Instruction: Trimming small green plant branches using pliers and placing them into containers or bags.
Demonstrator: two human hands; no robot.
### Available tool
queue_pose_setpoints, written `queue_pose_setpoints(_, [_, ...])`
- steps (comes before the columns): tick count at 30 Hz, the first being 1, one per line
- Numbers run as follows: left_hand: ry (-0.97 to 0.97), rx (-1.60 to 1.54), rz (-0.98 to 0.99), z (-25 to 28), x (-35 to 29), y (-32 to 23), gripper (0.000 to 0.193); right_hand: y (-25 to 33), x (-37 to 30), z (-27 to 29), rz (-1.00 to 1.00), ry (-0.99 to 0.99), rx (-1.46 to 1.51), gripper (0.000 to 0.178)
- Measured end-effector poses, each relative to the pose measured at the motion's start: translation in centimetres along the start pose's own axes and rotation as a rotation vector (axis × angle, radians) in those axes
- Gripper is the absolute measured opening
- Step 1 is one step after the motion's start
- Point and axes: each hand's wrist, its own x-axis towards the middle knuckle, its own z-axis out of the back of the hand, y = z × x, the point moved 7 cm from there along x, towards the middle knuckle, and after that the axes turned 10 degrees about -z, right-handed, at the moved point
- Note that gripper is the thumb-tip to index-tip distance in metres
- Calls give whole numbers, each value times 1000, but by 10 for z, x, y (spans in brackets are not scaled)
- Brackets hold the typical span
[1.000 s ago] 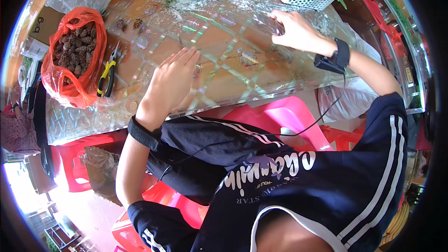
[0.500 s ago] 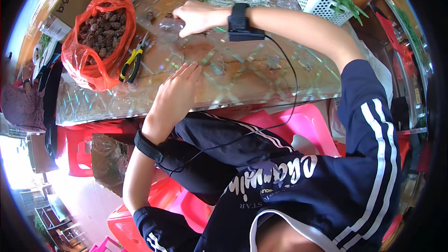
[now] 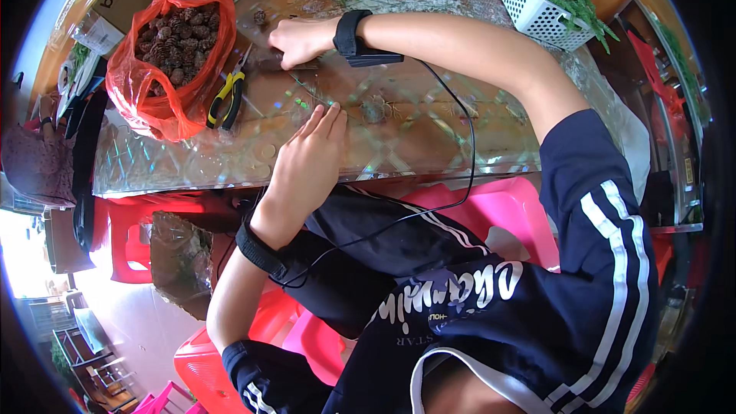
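a loose pinecone lies well behind the front edge of the table, near the curled right hand. i can't tell if that hand grips anything. the left hand lies flat, apart. looks like a reaching step; moving on calls for a soft touch. a shiny clear cover tops the table; a pink stool stands in front.

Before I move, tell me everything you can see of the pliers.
The pliers have curved yellow-and-black handles, slightly spread, and slim metal-looking jaws. They lie on the table just right of the red plastic bag, handles toward the near edge, jaws pointing away. Whether the jaws are open is unclear. The right hand is not holding them.
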Motion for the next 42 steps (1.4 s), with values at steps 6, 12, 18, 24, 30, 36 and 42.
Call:
queue_pose_setpoints(6, [15,-32,28,-2,-1,1,42,-25,-27,10,-39,-143,27,22])
queue_pose_setpoints(12, [11,-25,21,-4,-2,1,41,-45,-75,29,-307,-125,12,21])
queue_pose_setpoints(18, [18,-61,46,-1,0,0,40,-88,-118,42,-419,-243,-2,23])
queue_pose_setpoints(24, [21,-83,55,0,1,-2,40,-140,-179,50,-591,-272,-87,24])
queue_pose_setpoints(30, [38,-97,74,-2,2,-1,40,-155,-249,66,-714,-277,-146,26])
queue_pose_setpoints(36, [38,-110,64,2,4,-3,39,-181,-321,71,-878,-296,-154,27])
queue_pose_setpoints(42, [66,-118,82,3,5,-4,38,-200,-373,79,-990,-329,-194,29])
